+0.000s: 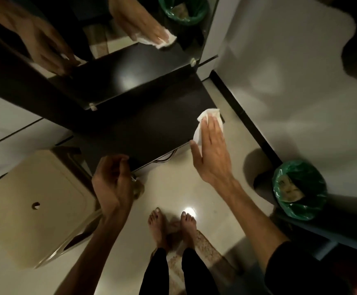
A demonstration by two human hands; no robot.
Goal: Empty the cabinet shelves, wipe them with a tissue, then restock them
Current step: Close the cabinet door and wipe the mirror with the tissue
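Note:
A dark glossy cabinet shelf (143, 124) juts out below a mirror (113, 39). My right hand (211, 152) lies flat with straight fingers on a white tissue (203, 122), pressing it onto the shelf's right corner. My left hand (111, 179) has curled fingers at the shelf's front left corner, gripping its edge. The mirror shows both hands and the tissue reflected. Nothing stands on the shelf.
A beige bin or stool (35, 209) stands on the floor at the left. A bin with a green liner (299, 188) sits at the right by the white wall. My bare feet (173, 226) stand on the pale tiled floor below the shelf.

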